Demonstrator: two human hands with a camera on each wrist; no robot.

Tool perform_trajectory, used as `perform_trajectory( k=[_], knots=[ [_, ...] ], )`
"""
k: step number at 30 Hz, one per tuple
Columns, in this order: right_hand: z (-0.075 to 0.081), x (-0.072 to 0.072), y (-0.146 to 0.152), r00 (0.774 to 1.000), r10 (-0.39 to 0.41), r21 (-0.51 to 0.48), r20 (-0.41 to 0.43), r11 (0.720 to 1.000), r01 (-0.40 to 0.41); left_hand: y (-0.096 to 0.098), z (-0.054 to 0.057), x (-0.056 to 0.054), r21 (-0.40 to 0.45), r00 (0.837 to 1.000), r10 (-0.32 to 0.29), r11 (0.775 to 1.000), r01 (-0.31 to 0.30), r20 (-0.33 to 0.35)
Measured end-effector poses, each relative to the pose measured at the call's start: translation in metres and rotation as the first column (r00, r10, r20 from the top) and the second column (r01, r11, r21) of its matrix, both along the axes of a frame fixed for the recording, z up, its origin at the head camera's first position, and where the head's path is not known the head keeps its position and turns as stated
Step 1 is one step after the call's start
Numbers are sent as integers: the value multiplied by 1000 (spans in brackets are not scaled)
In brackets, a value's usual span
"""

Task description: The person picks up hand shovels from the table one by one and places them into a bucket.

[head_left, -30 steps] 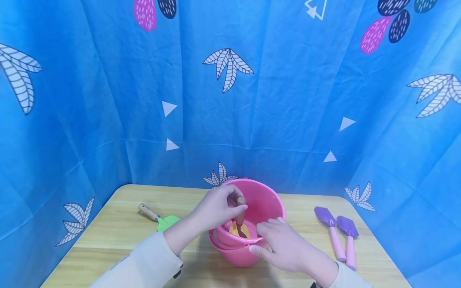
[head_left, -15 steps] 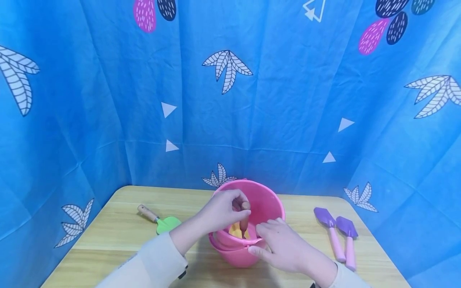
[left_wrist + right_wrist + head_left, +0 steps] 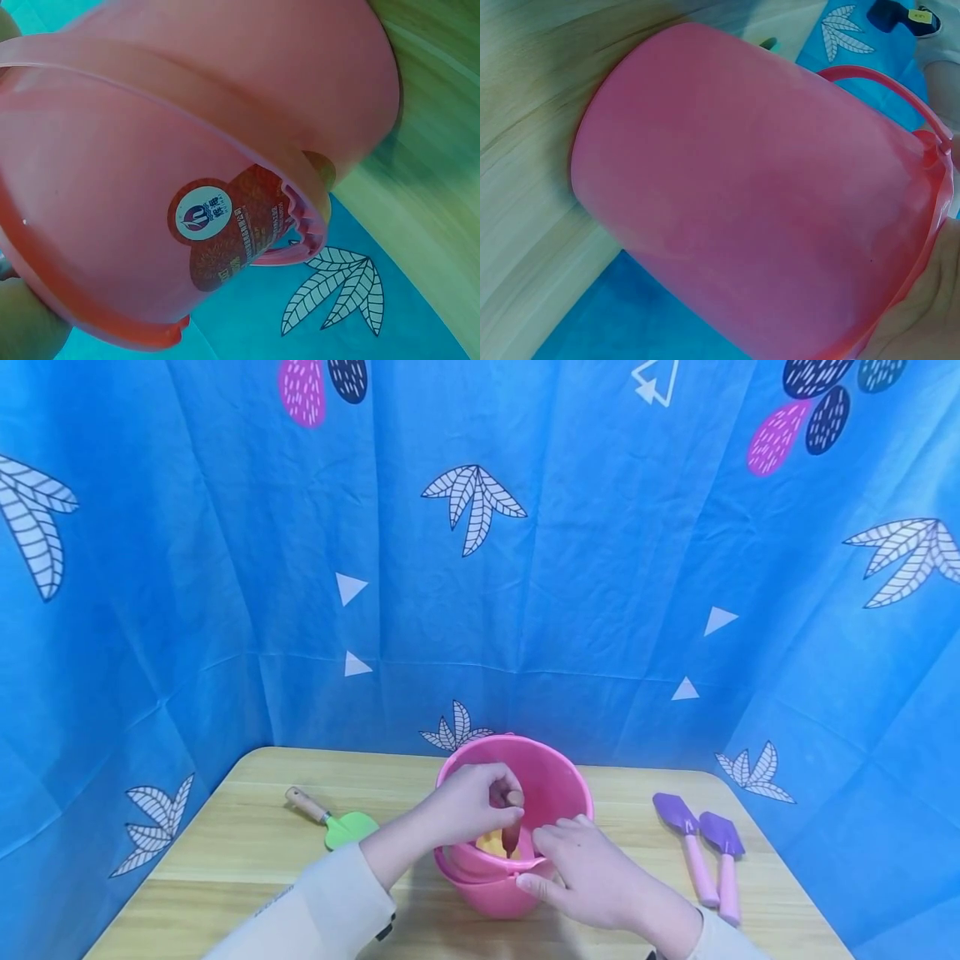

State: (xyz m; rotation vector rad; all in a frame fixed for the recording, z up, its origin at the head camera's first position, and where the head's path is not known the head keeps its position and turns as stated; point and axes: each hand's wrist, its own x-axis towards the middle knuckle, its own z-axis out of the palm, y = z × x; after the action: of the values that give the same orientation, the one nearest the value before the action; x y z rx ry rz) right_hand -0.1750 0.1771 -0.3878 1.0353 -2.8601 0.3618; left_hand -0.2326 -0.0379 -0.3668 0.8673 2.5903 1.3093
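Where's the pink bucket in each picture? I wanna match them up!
Head: the pink bucket is low in the picture, just right of the middle.
Left wrist: the pink bucket fills most of the left and top.
Right wrist: the pink bucket fills the middle.
Shared landmark: the blue cloth with leaf prints shows in all three.

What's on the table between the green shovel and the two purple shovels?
The pink bucket, with the left hand at its mouth and the right hand on its rim, in the head view.
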Motion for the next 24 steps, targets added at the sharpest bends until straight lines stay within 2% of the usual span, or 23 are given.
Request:
perform_trajectory(
  k=[8, 12, 16, 24],
  knots=[
    [2, 0, 0, 1000, -7, 8, 20, 1000, 7, -1, -2, -1, -74, 999, -27, 997, 24, -43],
    [2, 1, 0, 1000, -12, 10, 27, 1000, 12, -1, -1, 0, -76, 998, -37, 997, 34, -44],
    [1, 1, 0, 1000, -6, 4, 0, 1000, 6, -1, -2, -2, -71, 998, -46, 997, 44, -33],
    [-2, 1, 0, 1000, 3, 3, -31, 1000, -3, -4, -2, -11, -97, 1000, 3, 995, -4, -12]
  ],
)
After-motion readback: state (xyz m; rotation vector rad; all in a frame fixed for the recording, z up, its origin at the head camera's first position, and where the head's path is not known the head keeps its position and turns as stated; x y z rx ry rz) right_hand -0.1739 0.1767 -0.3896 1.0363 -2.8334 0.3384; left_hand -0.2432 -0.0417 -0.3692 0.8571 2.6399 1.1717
